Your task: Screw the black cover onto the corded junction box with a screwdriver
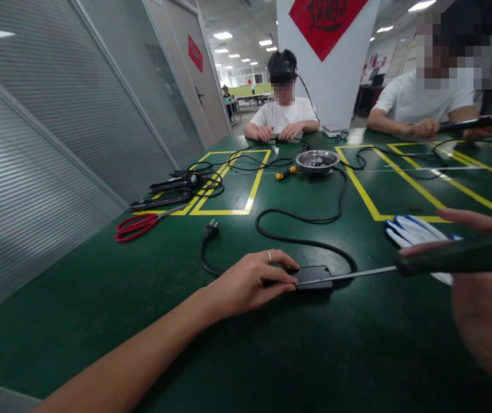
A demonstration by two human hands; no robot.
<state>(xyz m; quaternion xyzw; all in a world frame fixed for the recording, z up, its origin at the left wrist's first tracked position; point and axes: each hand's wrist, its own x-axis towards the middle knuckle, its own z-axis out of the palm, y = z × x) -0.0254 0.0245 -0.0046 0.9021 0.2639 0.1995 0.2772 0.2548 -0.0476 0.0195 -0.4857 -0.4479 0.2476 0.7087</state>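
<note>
A small black power adapter [315, 276] lies on the green table, with cords leading off it. My left hand [257, 278], a ring on one finger, grips the adapter's left end between fingers and thumb. A two-pin plug [211, 229] on a black cord rests beyond that wrist. At the right edge my right hand [482, 321] is closed round the dark green handle of a screwdriver [456, 255]. Its thin metal shaft runs left across the adapter, the tip close to my left fingertips. Whether the tip touches the casing I cannot tell.
Scissors [136, 226] with red handles lie left, near black devices with coiled cords [181, 183]. A metal bowl [317, 160] and a yellow-and-black-handled tool [286, 172] stand farther back. White-blue gloves [418, 232] lie right. Two people [287, 117] work across the table.
</note>
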